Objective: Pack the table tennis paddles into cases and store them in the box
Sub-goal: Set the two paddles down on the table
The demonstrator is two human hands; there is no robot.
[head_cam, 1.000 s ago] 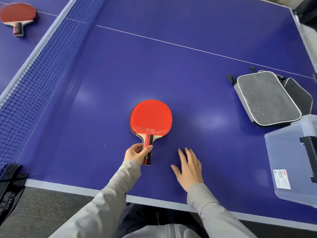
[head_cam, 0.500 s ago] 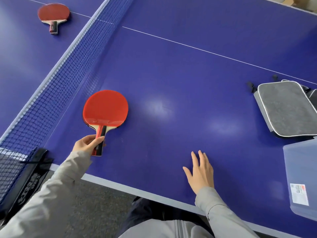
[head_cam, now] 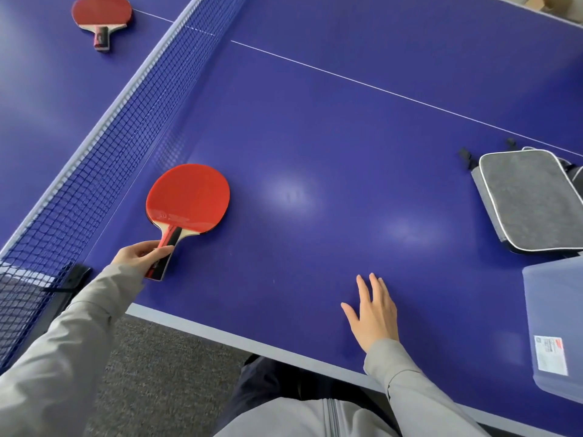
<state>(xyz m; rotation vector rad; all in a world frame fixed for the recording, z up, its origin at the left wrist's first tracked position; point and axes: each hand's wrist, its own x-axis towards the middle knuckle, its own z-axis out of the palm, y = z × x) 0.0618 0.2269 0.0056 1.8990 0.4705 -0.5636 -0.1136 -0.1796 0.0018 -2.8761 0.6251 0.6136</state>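
Observation:
A red paddle [head_cam: 188,197] lies face up on the blue table [head_cam: 315,137] close to the net, and my left hand [head_cam: 142,255] grips its red-and-black handle. My right hand [head_cam: 372,313] rests flat on the table near the front edge, fingers spread, holding nothing. A second red paddle [head_cam: 101,12] lies beyond the net at the top left. A grey paddle case [head_cam: 530,197] with white piping lies at the right, with another dark case partly hidden behind it. The translucent plastic box [head_cam: 555,326] stands at the lower right, cut off by the frame edge.
The blue net [head_cam: 110,127] runs diagonally from the lower left to the top centre, with its black clamp [head_cam: 74,277] on the table edge. Grey carpet [head_cam: 164,367] shows below the table's front edge. A white centre line [head_cam: 378,88] crosses the table.
The view has swung left, bringing the far paddle and net more into view. My left hand still holds the paddle's handle; my right hand stays flat on the table.

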